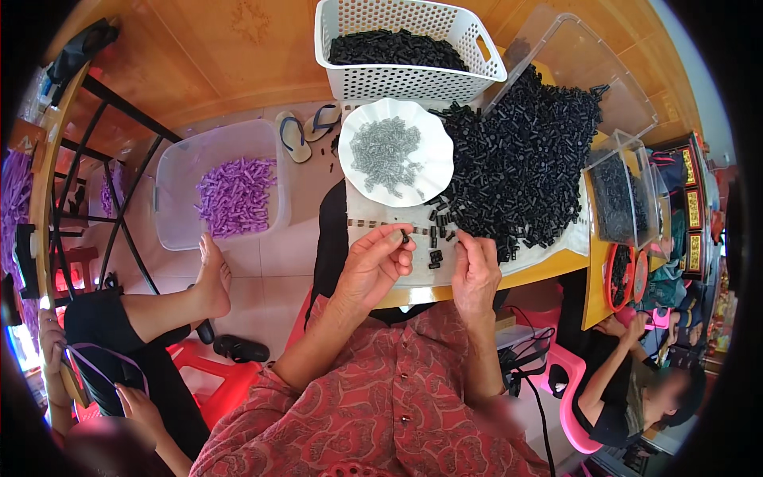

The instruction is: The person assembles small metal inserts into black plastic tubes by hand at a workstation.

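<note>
My left hand (372, 268) pinches a small black plastic piece (405, 237) between thumb and fingertips, just above the table's near edge. To its right, my right hand (475, 274) has its fingers curled and pressed together; whatever they may hold is hidden. A few loose black pieces (435, 257) lie on the white cloth (373, 213) between the two hands. Beyond my right hand spreads a large heap of short black plastic tubes (520, 163). A white scalloped plate (435, 151) carrying a pile of small clear parts (387, 151) sits ahead of my left hand.
A white perforated basket (413, 83) of black pieces stands at the back. Clear bins (620, 191) flank the heap on the right. Left on the floor is a tub (171, 199) of purple tubes. Other people sit at the lower left and right, with a red stool (211, 374) nearby.
</note>
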Demonstrator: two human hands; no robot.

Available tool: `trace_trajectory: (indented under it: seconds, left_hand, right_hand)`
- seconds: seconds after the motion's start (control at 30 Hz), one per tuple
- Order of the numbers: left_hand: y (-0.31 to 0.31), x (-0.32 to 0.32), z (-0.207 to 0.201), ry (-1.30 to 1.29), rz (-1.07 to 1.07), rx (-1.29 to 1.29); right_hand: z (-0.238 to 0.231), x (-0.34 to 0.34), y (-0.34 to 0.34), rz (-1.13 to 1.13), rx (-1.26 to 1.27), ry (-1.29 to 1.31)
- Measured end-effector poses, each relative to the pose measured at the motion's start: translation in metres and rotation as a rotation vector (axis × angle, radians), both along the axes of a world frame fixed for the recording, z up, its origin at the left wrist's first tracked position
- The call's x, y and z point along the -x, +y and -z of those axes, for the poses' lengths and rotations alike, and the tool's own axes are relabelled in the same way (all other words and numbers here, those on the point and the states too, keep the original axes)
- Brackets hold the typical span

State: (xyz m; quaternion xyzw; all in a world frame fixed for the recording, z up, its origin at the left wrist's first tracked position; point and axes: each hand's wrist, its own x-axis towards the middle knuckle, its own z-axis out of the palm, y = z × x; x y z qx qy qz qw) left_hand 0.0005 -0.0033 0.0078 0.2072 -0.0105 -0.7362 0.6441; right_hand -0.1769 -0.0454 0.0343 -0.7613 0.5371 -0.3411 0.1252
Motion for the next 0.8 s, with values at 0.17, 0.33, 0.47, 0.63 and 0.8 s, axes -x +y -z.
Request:
trace_trajectory:
  seconds: [0.17,0.33,0.47,0.63,0.8]
  left_hand:
    - [0.0,0.001,-0.001,-0.031,0.003,0.0]
    - [0.0,0.001,0.002,-0.058,0.017,-0.009]
    - [0.0,0.002,0.003,-0.066,0.027,-0.013]
    - [0.0,0.002,0.005,-0.08,0.025,-0.012]
    - [0.0,0.005,0.005,-0.09,0.02,0.006]
  right_hand:
    - [-0.002,-0.002,-0.005,-0.017,-0.123,0.201]
    - [0.0,0.0,-0.006,-0.03,-0.101,0.209]
    - [0.0,-0.002,-0.004,-0.012,-0.081,0.135]
    - [0.003,0.001,0.001,-0.053,-0.089,-0.122]
    - [-0.009,-0.005,0.007,-0.067,-0.316,-0.45]
